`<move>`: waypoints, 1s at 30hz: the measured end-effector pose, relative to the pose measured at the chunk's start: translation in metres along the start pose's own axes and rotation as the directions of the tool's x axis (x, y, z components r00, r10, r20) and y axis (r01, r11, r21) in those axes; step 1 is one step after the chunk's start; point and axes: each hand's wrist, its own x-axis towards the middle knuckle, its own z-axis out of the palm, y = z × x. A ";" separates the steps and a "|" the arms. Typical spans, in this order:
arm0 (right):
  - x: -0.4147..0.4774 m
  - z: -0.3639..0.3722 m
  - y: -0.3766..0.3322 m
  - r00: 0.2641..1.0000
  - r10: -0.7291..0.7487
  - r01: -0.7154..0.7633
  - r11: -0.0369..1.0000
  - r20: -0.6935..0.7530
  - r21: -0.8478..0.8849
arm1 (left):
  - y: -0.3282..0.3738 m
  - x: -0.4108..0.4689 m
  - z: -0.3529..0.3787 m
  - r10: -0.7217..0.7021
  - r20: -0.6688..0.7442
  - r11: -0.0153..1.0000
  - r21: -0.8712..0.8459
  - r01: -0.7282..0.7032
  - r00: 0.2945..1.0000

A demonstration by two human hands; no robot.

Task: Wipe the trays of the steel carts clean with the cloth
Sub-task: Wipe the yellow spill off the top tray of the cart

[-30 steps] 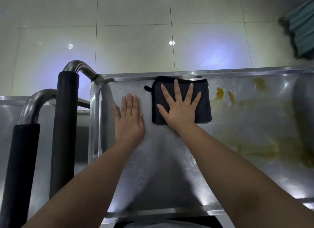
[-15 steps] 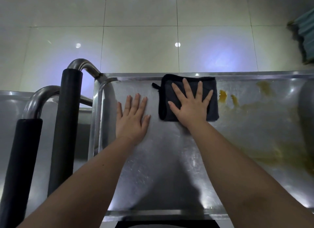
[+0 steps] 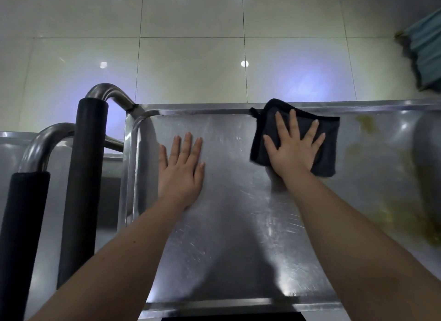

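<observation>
A steel cart tray (image 3: 233,225) fills the lower middle of the head view. My right hand (image 3: 292,148) presses flat, fingers spread, on a folded dark cloth (image 3: 328,139) lying against the tray's far rim. My left hand (image 3: 181,170) rests flat on the bare steel near the tray's left end, fingers straight. Yellow-brown smears (image 3: 405,215) cover the tray's right part, beyond the cloth.
A bent steel handle with a black grip (image 3: 83,177) rises at the tray's left end. A second cart's handle with a black grip (image 3: 21,237) and tray (image 3: 9,151) stand further left. Glossy floor tiles (image 3: 191,65) lie beyond. A teal object (image 3: 424,53) sits at the right edge.
My right hand has slid the cloth to the right along the far rim, over the two small yellow spots. My left hand has stayed flat in place.
</observation>
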 end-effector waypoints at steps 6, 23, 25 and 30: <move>-0.022 0.011 -0.098 0.959 -0.283 0.283 0.959 -0.006 -0.011 | 0.003 -0.002 -0.004 -0.084 -0.021 0.995 -0.053 0.083 0.996; 0.013 -0.007 0.052 0.999 -0.032 0.033 0.997 0.008 -0.063 | 0.002 -0.002 -0.006 -0.021 -0.014 1.000 0.011 0.021 1.000; 0.015 -0.012 0.075 1.000 0.023 -0.022 0.999 0.020 -0.050 | 0.003 -0.002 -0.006 -0.022 -0.015 1.000 0.009 0.022 1.000; 0.027 -0.025 0.085 0.995 -0.034 0.040 0.998 0.097 -0.058 | 0.004 -0.001 -0.008 -0.032 -0.008 0.999 -0.006 0.032 0.999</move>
